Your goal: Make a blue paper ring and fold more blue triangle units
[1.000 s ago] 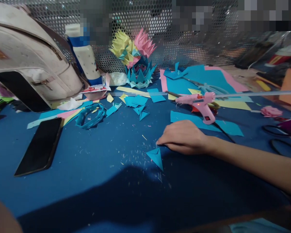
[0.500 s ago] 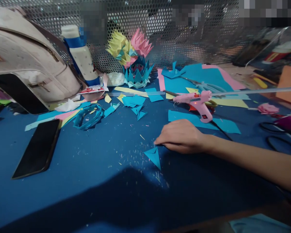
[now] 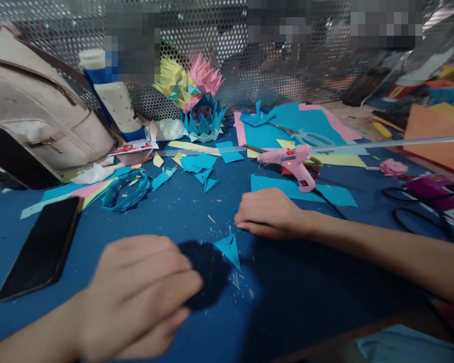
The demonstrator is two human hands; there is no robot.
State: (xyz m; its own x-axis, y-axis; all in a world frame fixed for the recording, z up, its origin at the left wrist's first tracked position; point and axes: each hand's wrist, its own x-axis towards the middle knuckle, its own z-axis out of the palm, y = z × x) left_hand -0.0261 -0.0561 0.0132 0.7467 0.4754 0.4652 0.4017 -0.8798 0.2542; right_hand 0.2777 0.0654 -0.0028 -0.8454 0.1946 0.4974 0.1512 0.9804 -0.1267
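The right hand (image 3: 270, 213) bends its fingers in mid-frame and the left hand (image 3: 139, 295) curls, blurred, at lower left; whether either grips anything, I cannot tell. Just below the right fingertips lies a folded blue triangle (image 3: 230, 250), its long axis running down and slightly rightward to its sharp tip. Beneath spreads a scrap-flecked blue tabletop (image 3: 181, 214); perforated metal (image 3: 204, 30) crosses the top.

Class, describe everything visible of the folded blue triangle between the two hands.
The folded triangle is bright blue and looks like paper, with a crease across its upper part. It lies on the blue table, its long tip pointing to the near side, among pale shreds. Neither the left hand nor the right hand visibly touches it.
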